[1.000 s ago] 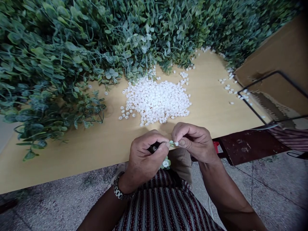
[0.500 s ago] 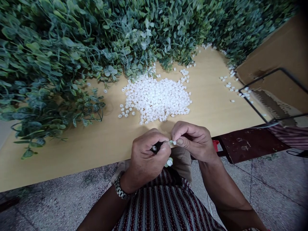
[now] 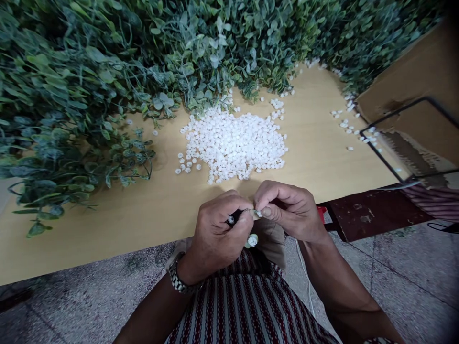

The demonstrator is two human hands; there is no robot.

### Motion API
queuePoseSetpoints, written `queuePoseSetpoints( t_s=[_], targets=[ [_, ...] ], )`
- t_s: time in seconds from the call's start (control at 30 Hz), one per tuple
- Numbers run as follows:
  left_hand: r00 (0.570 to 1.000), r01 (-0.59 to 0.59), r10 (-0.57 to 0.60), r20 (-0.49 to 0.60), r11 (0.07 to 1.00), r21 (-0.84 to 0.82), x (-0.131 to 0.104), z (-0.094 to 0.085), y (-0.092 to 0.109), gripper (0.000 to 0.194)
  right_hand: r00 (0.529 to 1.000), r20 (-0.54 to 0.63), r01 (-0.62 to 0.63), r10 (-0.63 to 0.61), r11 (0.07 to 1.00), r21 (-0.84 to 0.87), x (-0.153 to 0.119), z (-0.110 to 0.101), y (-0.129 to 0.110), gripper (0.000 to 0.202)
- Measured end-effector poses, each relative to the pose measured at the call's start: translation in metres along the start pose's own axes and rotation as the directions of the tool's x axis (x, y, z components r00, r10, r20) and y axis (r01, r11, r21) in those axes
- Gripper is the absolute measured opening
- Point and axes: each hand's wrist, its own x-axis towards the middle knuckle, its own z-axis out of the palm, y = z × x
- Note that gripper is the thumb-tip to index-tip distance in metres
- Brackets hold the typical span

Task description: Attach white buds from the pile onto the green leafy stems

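Observation:
My left hand [image 3: 222, 231] is closed in a pinch on a thin green artificial sprig, mostly hidden by the fingers. Against the sprig's tip, my right hand [image 3: 290, 210] pinches a small white artificial flower [image 3: 258, 213] between thumb and forefinger. A second white flower [image 3: 253, 240] with green leaf hangs just below my left fingers. Something dark with a shiny spot [image 3: 231, 219] shows inside the curl of my left hand; its kind cannot be made out. Beyond both hands lies a pile of small white flower heads [image 3: 236, 145] on the tan table [image 3: 143, 215].
Artificial green foliage [image 3: 150, 52] is heaped along the far side and left of the table. On the right stand a torn cardboard box [image 3: 412, 95] and a black wire frame [image 3: 385, 165]. Loose white flower heads [image 3: 346, 125] lie near them. A dark red bench [image 3: 376, 215] sits below.
Both hands keep nearly the same place, and the small white flower between them has tilted slightly. The view has shifted a little.

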Motion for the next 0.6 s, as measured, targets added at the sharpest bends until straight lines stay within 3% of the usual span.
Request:
queuePoseSetpoints(
  t_s=[0.27,0.5,0.6],
  targets=[
    [0.999,0.049,-0.05,-0.012,0.998,-0.026,0.0011,-0.0005,0.0036,0.017,0.996,-0.055,0.064,-0.07,0.993,-0.1,-0.0008,0.0067,-0.0033,0.004],
    [1.0,-0.016,0.017,0.007,1.0,-0.022,0.003,-0.0014,-0.0004,0.016,0.991,-0.015,0.128,-0.134,0.97,-0.208,-0.0009,0.0094,-0.0029,0.007],
    [0.999,-0.047,0.047,0.008,0.997,-0.067,0.0031,-0.0034,-0.0019,0.013,0.992,-0.021,0.116,-0.122,0.977,-0.178,-0.0018,0.0098,-0.003,0.004]
  ],
)
